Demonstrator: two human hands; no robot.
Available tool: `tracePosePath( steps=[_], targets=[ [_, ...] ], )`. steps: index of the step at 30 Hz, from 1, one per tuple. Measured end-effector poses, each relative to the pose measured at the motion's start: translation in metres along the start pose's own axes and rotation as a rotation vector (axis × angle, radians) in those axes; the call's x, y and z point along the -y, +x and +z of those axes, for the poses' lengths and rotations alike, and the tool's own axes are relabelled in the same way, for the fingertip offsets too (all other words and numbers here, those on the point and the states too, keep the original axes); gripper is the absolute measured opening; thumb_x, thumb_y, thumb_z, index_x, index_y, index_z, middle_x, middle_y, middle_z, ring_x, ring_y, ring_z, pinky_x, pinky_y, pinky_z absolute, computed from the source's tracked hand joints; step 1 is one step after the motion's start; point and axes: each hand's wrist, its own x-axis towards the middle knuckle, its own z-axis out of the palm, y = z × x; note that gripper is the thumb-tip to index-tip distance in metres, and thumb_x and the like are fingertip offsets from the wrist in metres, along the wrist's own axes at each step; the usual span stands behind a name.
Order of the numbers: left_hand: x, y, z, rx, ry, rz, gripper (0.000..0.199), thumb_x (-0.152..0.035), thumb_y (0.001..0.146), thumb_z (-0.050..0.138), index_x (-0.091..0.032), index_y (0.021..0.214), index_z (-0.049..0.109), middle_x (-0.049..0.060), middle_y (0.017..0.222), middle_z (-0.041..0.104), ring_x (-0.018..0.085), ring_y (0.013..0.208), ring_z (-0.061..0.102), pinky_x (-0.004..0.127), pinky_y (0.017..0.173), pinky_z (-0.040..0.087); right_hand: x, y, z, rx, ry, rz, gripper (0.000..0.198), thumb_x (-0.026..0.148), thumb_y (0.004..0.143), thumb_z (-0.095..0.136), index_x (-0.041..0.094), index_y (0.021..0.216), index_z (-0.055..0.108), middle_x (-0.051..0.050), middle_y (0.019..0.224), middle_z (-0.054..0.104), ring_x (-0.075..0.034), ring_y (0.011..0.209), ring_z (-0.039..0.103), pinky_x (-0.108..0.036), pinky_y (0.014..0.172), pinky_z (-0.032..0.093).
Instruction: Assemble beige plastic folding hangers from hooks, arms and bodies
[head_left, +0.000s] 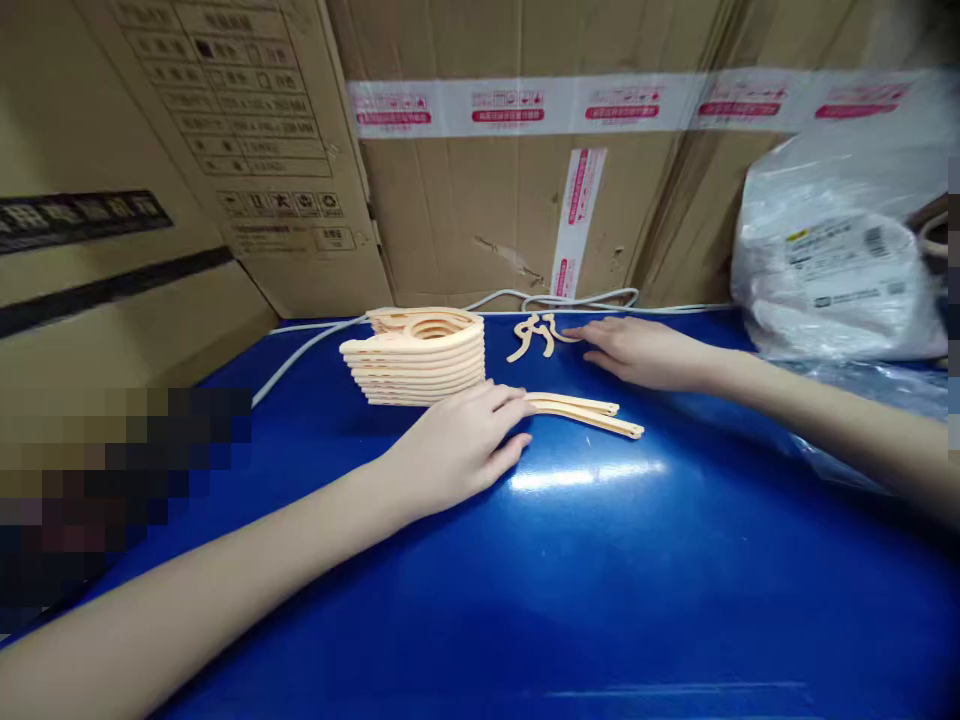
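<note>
My left hand (pixel 461 445) lies over the near ends of two long, cream plastic strips (pixel 585 413). Its fingertips rest on them while the thumb stretches out apart, touching the blue surface. Behind and left of this hand stands a neat stack of cream plastic clothes hangers (pixel 420 355). Farther back, my right hand (pixel 637 350) reaches in from the right with fingers extended. Its forefinger touches one of several small, curved cream hook pieces (pixel 546 335). The thumb is spread from the other fingers, and no held thing shows.
A blue tabletop (pixel 600 580) lies beneath everything. Cardboard boxes (pixel 465 200) wall off the back and left. A white cable (pixel 300 362) runs along the rear edge. Clear plastic bags with a white labelled package (pixel 840 265) sit at the back right.
</note>
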Motion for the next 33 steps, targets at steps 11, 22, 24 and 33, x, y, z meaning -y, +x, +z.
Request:
tracePosePath(
  steps=[11, 22, 24, 33],
  targets=[
    [-0.003, 0.002, -0.001, 0.005, -0.075, -0.041, 0.017, -0.020, 0.095, 0.051, -0.012, 0.096, 0.065, 0.006, 0.098, 0.066, 0.018, 0.087, 0.063, 0.029, 0.073, 0.049, 0.019, -0.007, -0.034, 0.177, 0.233, 0.069, 0.016, 0.033, 0.085, 0.055, 0.021, 0.087, 0.065, -0.002, 0.078, 0.069, -0.015, 0.066, 0.060, -0.026, 0.058, 0.038],
    [-0.019, 0.000, -0.009, 0.064, -0.187, -0.038, 0.019, -0.012, 0.087, 0.051, -0.014, 0.099, 0.064, 0.003, 0.096, 0.063, 0.017, 0.085, 0.058, 0.031, 0.075, 0.044, 0.032, 0.003, -0.035, -0.033, 0.197, -0.047, 0.041, 0.049, 0.093, 0.049, 0.018, 0.116, 0.061, -0.011, 0.109, 0.068, -0.025, 0.095, 0.065, -0.034, 0.079, 0.047],
    [-0.021, 0.001, -0.008, 0.061, -0.179, -0.022, 0.020, -0.012, 0.086, 0.051, -0.014, 0.100, 0.065, 0.003, 0.096, 0.063, 0.017, 0.084, 0.057, 0.031, 0.075, 0.043, 0.029, 0.018, -0.024, -0.100, 0.148, -0.075, 0.052, 0.048, 0.096, 0.044, 0.015, 0.135, 0.052, -0.017, 0.124, 0.061, -0.030, 0.113, 0.059, -0.041, 0.093, 0.045],
    [-0.021, 0.000, -0.008, 0.083, -0.115, 0.011, 0.020, -0.020, 0.090, 0.049, -0.016, 0.102, 0.065, 0.002, 0.098, 0.063, 0.017, 0.086, 0.056, 0.032, 0.073, 0.040, 0.031, 0.053, -0.008, -0.036, 0.141, -0.057, 0.042, 0.038, 0.098, 0.042, 0.014, 0.124, 0.066, -0.017, 0.117, 0.066, -0.028, 0.102, 0.064, -0.039, 0.088, 0.047]
  ],
)
